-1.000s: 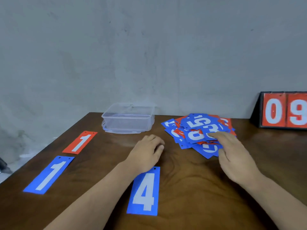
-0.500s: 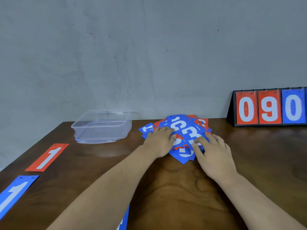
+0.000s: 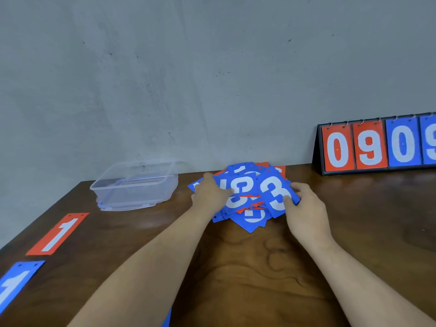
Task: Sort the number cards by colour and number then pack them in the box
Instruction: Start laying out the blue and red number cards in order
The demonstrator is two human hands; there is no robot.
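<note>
My right hand (image 3: 304,208) has the blue 3 card (image 3: 274,194) pinched at its right edge, thumb on the printed face and the other fingers tucked behind. I judge that grip is for peeling this one card off without dragging its neighbours. The card sits on the right side of the heap. Its long axis runs from me toward the wall, leaning slightly left at the far end, and the digit reads upright to me. My left hand (image 3: 210,194) lies on the left side of the card pile (image 3: 250,213), fingers fairly straight across the top cards and holding none, which looks like a way to pin the heap down. The pile is a loose mix of blue and red, cards pointing every way, at the far middle of the desk (image 3: 259,267). The clear box (image 3: 113,197) stands open and apparently empty to the pile's left, near it. Well apart, toward the near left, a red 1 card (image 3: 57,233) and a blue 1 card (image 3: 14,284) lie flat, one for each colour, long axes angled away to the right. A flip scoreboard (image 3: 368,147) stands at the far right.
</note>
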